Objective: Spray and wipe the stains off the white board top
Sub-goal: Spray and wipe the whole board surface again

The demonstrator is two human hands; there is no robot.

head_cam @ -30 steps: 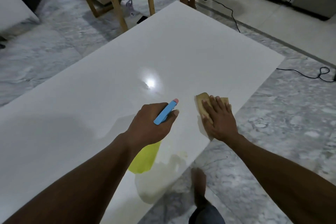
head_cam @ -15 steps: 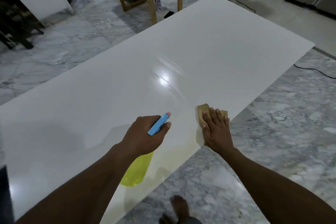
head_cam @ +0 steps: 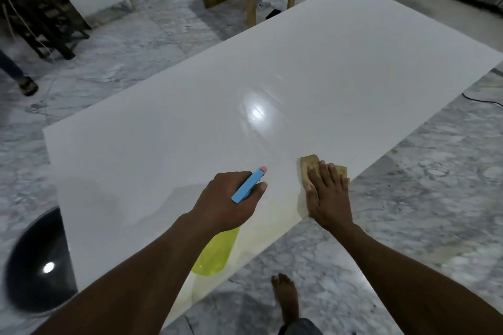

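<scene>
Fingers of the left hand (head_cam: 223, 204) grip the spray bottle (head_cam: 215, 250) while the right hand (head_cam: 328, 196) presses flat on the cloth (head_cam: 310, 164)

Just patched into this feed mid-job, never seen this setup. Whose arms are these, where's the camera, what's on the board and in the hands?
No machine here: a person works with bare hands, and the single camera is worn on their head, looking forward and down, so both arms enter from the bottom. The left hand grips a spray bottle, blue head and yellow body, over the white board. The right hand lies flat, fingers straight, pressing a tan cloth onto the board near its right edge. The cloth is the only loose thing I see on it.
</scene>
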